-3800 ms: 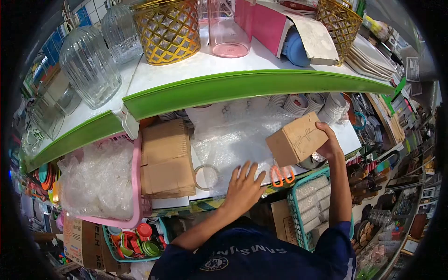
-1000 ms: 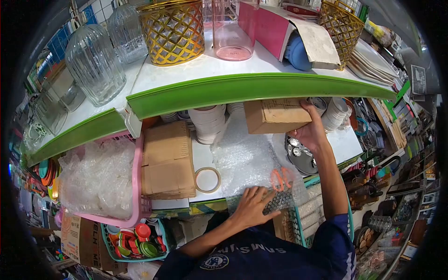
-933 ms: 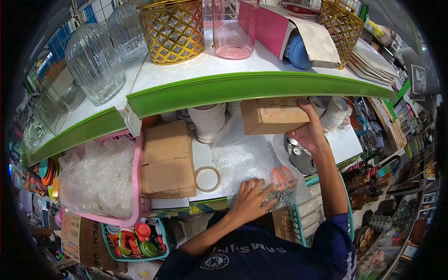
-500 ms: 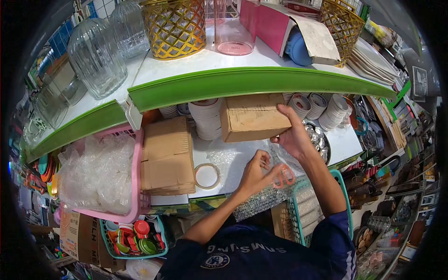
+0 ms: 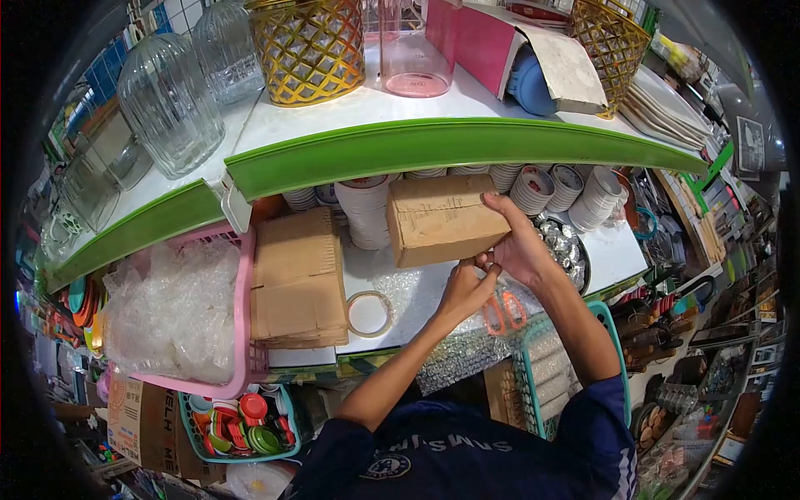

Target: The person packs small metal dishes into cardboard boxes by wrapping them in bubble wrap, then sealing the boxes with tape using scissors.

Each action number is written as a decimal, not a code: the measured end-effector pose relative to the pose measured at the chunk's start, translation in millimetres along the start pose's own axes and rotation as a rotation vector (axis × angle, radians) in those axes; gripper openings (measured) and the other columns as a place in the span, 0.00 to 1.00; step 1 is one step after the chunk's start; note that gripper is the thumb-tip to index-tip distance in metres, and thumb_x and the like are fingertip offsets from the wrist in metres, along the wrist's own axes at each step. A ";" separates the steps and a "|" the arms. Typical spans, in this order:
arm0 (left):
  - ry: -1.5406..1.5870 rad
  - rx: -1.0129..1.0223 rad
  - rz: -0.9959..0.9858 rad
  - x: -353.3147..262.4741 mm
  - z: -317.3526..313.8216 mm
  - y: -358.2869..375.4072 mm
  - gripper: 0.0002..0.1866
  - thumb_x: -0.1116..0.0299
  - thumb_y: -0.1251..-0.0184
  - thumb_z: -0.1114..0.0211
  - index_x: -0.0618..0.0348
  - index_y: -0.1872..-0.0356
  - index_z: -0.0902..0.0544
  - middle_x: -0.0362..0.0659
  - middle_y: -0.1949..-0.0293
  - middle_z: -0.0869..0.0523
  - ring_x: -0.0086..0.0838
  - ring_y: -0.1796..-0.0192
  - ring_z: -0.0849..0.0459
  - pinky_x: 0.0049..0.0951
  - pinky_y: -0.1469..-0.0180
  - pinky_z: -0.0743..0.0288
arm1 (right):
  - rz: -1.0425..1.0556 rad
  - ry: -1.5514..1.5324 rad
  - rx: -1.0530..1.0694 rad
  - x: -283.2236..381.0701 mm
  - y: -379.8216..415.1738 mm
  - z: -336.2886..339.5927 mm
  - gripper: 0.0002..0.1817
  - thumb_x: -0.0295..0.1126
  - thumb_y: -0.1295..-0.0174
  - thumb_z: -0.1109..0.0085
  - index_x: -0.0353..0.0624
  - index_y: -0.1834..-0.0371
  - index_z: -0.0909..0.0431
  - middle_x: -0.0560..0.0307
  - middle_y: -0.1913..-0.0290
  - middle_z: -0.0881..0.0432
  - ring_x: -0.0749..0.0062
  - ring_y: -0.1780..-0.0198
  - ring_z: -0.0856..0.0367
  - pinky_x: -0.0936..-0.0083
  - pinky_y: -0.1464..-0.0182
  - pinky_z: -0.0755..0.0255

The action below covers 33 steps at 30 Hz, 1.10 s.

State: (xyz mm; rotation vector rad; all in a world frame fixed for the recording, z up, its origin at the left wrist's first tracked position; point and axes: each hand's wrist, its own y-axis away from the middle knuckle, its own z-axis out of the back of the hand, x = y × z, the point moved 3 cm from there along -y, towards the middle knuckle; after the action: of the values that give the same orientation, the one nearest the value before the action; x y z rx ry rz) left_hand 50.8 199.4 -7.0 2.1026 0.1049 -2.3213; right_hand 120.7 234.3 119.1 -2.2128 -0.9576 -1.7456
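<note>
I see the right hand (image 5: 525, 252) gripping a cardboard box (image 5: 448, 218) near the green shelf edge (image 5: 467, 142). The left hand (image 5: 467, 293) curls beneath, its hold unclear; bare white counter (image 5: 615, 257) lies rightward.

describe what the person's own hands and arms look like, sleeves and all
The left hand and right hand are ungloved. Both forearms are bare up to the short sleeves of a navy-blue jersey, which bears pale lettering resembling SAMSUNG and a round crest. White stripes show on the right sleeve.
</note>
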 end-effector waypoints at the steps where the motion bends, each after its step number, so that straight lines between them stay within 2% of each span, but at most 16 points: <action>1: -0.035 -0.020 -0.014 -3.4 1.0 0.2 0.23 0.66 0.32 0.40 0.68 0.43 0.34 0.50 0.56 0.21 0.32 0.70 0.14 0.29 0.78 0.22 | 0.001 -0.001 0.000 0.8 -0.6 0.9 0.27 0.56 0.37 0.44 0.45 0.47 0.30 0.58 0.58 0.23 0.76 0.64 0.24 0.79 0.73 0.34; 5: -0.010 -0.076 0.011 -0.5 4.4 -6.0 0.20 0.65 0.32 0.39 0.67 0.45 0.30 0.49 0.58 0.20 0.31 0.72 0.15 0.30 0.76 0.22 | 0.005 -0.014 0.029 5.7 -3.8 5.4 0.27 0.55 0.37 0.44 0.45 0.47 0.29 0.59 0.57 0.23 0.75 0.63 0.24 0.79 0.70 0.32; 8: -0.057 -0.019 -0.044 -14.6 11.9 3.5 0.18 0.63 0.33 0.38 0.65 0.49 0.25 0.49 0.59 0.19 0.35 0.65 0.14 0.35 0.64 0.20 | 0.044 0.003 -0.029 6.5 -5.6 10.0 0.27 0.55 0.37 0.44 0.44 0.47 0.28 0.58 0.57 0.21 0.75 0.62 0.23 0.78 0.70 0.31; 10: -0.444 -0.063 -0.243 -21.2 18.0 21.3 0.20 0.58 0.35 0.36 0.62 0.49 0.21 0.51 0.54 0.18 0.39 0.52 0.16 0.39 0.50 0.25 | 0.079 0.015 -0.096 7.0 -7.3 16.6 0.26 0.54 0.37 0.44 0.43 0.48 0.27 0.57 0.58 0.19 0.75 0.62 0.22 0.77 0.71 0.30; 11: -0.578 0.081 -0.160 -20.9 21.4 28.7 0.26 0.54 0.37 0.35 0.59 0.43 0.22 0.55 0.44 0.22 0.47 0.36 0.28 0.47 0.36 0.35 | 0.088 0.050 -0.112 8.5 -7.2 22.8 0.27 0.54 0.38 0.43 0.44 0.47 0.27 0.58 0.57 0.20 0.75 0.62 0.22 0.77 0.69 0.31; 12: -0.577 0.083 -0.160 -13.1 25.8 36.5 0.26 0.54 0.37 0.35 0.59 0.43 0.22 0.55 0.44 0.22 0.47 0.36 0.28 0.47 0.36 0.35 | 0.095 0.085 -0.127 9.6 -7.6 29.7 0.27 0.55 0.39 0.42 0.45 0.47 0.27 0.59 0.57 0.20 0.76 0.61 0.23 0.77 0.68 0.32; 14: -1.061 0.186 -0.298 5.7 26.7 55.0 0.32 0.51 0.40 0.33 0.56 0.37 0.25 0.58 0.35 0.30 0.54 0.28 0.39 0.56 0.29 0.47 | 0.093 0.092 -0.137 8.6 -11.1 44.7 0.28 0.55 0.40 0.41 0.47 0.46 0.28 0.61 0.57 0.21 0.77 0.63 0.24 0.78 0.67 0.33; 15: -1.081 0.291 -0.223 11.1 29.9 58.8 0.34 0.51 0.41 0.31 0.55 0.34 0.27 0.59 0.31 0.35 0.60 0.25 0.50 0.62 0.26 0.59 | 0.097 0.139 -0.163 9.1 -11.5 51.5 0.28 0.55 0.40 0.41 0.47 0.46 0.28 0.62 0.58 0.22 0.76 0.63 0.25 0.78 0.67 0.33; 18: -1.129 0.169 -0.291 18.3 40.1 70.0 0.33 0.54 0.42 0.31 0.55 0.35 0.25 0.58 0.33 0.33 0.57 0.24 0.50 0.63 0.26 0.61 | 0.077 0.223 -0.154 15.1 -9.0 65.4 0.27 0.56 0.41 0.42 0.49 0.48 0.29 0.62 0.57 0.26 0.77 0.60 0.29 0.76 0.65 0.34; 19: -1.149 0.069 -0.388 14.2 44.2 74.5 0.31 0.56 0.42 0.31 0.55 0.37 0.24 0.58 0.35 0.30 0.55 0.28 0.41 0.58 0.28 0.51 | 0.089 0.210 -0.176 16.9 -9.0 69.4 0.27 0.56 0.41 0.42 0.48 0.48 0.29 0.62 0.57 0.26 0.77 0.60 0.29 0.76 0.65 0.34; 20: -1.148 0.072 -0.390 12.7 47.6 78.4 0.31 0.56 0.42 0.31 0.55 0.37 0.24 0.58 0.35 0.30 0.55 0.28 0.41 0.58 0.28 0.51 | 0.103 0.194 -0.199 19.0 -8.5 73.5 0.27 0.56 0.41 0.42 0.48 0.48 0.29 0.62 0.57 0.26 0.77 0.60 0.29 0.76 0.65 0.34; 22: -1.005 0.014 -0.264 1.6 57.7 86.6 0.28 0.58 0.42 0.32 0.57 0.40 0.22 0.55 0.39 0.26 0.50 0.36 0.31 0.51 0.36 0.39 | 0.115 0.201 -0.215 22.3 -7.6 81.1 0.27 0.55 0.40 0.43 0.48 0.47 0.30 0.62 0.57 0.25 0.78 0.60 0.29 0.75 0.65 0.34; 23: -1.088 -0.105 -0.307 -7.7 62.0 92.8 0.26 0.59 0.42 0.31 0.58 0.43 0.20 0.52 0.47 0.22 0.45 0.48 0.24 0.45 0.47 0.31 | 0.126 0.197 -0.212 22.8 -8.8 85.1 0.27 0.55 0.40 0.43 0.48 0.47 0.30 0.62 0.57 0.25 0.78 0.60 0.29 0.75 0.65 0.34; 27: -1.036 -0.220 -0.133 -4.8 75.4 102.8 0.23 0.62 0.41 0.31 0.60 0.45 0.19 0.49 0.57 0.25 0.44 0.52 0.24 0.44 0.51 0.29 | 0.141 0.179 -0.210 21.4 -10.1 92.6 0.25 0.54 0.39 0.44 0.48 0.48 0.29 0.63 0.59 0.23 0.79 0.62 0.26 0.77 0.67 0.34; 31: -1.011 -0.226 -0.149 -0.5 70.9 107.0 0.22 0.63 0.41 0.31 0.60 0.46 0.19 0.48 0.57 0.24 0.44 0.53 0.23 0.43 0.51 0.28 | 0.148 0.114 -0.204 18.0 -13.3 93.3 0.23 0.53 0.37 0.46 0.47 0.50 0.27 0.63 0.61 0.20 0.78 0.65 0.23 0.78 0.71 0.32; 33: -0.900 -0.086 -0.434 -4.3 54.2 108.0 0.20 0.66 0.40 0.32 0.60 0.46 0.19 0.49 0.55 0.23 0.43 0.54 0.23 0.43 0.51 0.28 | 0.110 0.019 -0.172 15.2 -16.6 92.6 0.23 0.53 0.36 0.46 0.46 0.50 0.27 0.62 0.61 0.20 0.77 0.66 0.22 0.78 0.73 0.32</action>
State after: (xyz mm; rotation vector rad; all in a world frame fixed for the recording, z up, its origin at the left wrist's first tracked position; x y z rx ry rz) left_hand 2.8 88.5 -2.2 0.8840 0.6684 -3.1705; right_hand 188.3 299.0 100.8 -2.2975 -0.6906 -1.8579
